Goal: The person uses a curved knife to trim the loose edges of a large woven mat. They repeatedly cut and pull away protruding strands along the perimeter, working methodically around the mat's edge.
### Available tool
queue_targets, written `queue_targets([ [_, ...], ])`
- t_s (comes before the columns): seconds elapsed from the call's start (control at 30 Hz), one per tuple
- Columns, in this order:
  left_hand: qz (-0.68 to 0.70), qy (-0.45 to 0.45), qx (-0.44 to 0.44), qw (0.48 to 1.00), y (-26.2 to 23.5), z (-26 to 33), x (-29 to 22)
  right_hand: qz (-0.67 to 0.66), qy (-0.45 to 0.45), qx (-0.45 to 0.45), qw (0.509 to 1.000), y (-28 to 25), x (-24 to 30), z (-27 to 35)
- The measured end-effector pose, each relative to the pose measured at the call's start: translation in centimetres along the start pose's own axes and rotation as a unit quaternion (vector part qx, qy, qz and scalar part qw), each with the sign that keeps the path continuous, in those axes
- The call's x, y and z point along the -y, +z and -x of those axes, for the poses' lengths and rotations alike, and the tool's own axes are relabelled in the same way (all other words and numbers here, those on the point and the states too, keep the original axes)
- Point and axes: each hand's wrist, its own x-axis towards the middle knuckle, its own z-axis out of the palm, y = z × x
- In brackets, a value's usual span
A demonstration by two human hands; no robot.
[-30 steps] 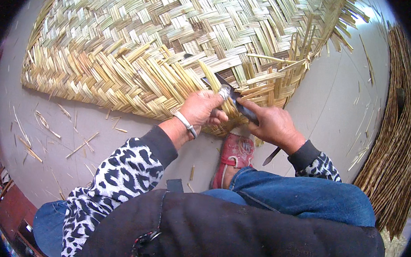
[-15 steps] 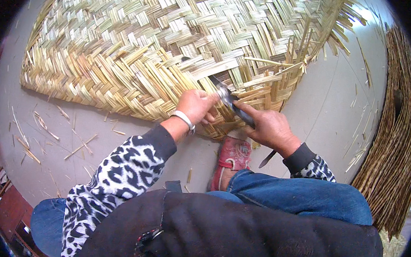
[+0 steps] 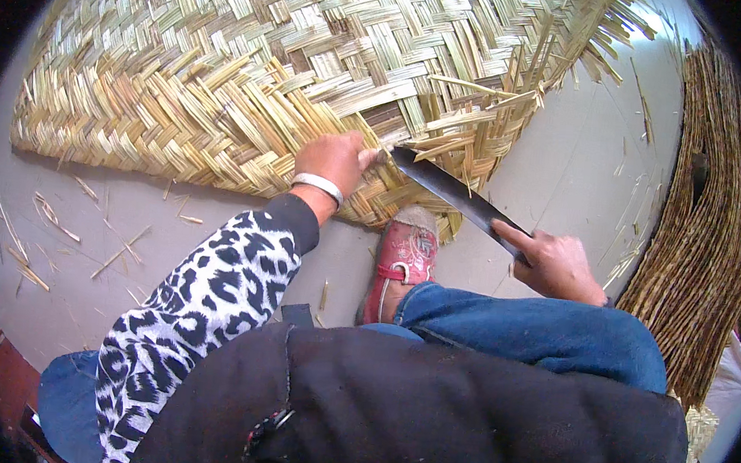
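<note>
A large mat [image 3: 314, 62] woven from flat, pale yellow-green reed strips lies before me, its near border plaited more tightly. At that border, my left hand [image 3: 332, 161] is closed, thumb and fingertips pinching what looks like the end of a reed strip. My right hand [image 3: 562, 266] is closed around the near end of a long, dark knife [image 3: 460, 195], forefinger stretched along it. The blade slants across the mat's corner, its far tip close to my left fingertips. Loose strip ends [image 3: 505, 125] stick up at the corner, right of the blade tip.
A thick bundle of brown stalks [image 3: 707, 214] lies along the right side. Cut reed scraps [image 3: 116, 255] are scattered over the grey floor [image 3: 213, 237]. My foot in a red shoe [image 3: 408, 252] is at the mat's near edge, below the blade.
My right hand has drawn back toward the lower right with the knife, so more of the blade shows. My left hand has shifted slightly left and up, still pinching at the border.
</note>
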Motion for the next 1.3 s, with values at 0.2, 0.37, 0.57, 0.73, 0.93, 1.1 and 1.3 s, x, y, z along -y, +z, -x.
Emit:
queue_targets([
  [0.2,0.274,-0.069,0.12,0.952,-2.9,0.0,1.8,0.071,-0.133,-0.064,0.987,0.2,-1.5,0.6],
  [0.37,0.02,0.123,0.053,0.991,-4.2,4.8,3.7,0.114,-0.197,-0.111,0.967,-0.2,-1.7,-4.0],
  [0.57,-0.108,0.164,0.117,0.974,-2.6,8.2,3.5,0.165,-0.311,-0.148,0.924,-3.0,1.0,-8.4],
  [0.73,-0.018,0.008,0.093,0.995,-4.4,8.3,5.1,0.222,-0.348,-0.194,0.89,-5.2,2.5,-11.5],
  [0.93,-0.051,-0.039,0.196,0.979,-5.7,9.2,7.9,0.276,-0.33,-0.089,0.898,-7.8,6.9,-14.8],
  [1.1,-0.09,0.004,0.225,0.97,-8.6,10.3,11.0,0.321,-0.401,-0.115,0.85,-10.8,10.3,-18.9],
  [1.3,-0.217,-0.027,0.132,0.967,-15.6,6.8,21.0,0.337,-0.408,-0.24,0.814,-16.7,16.5,-28.1],
])
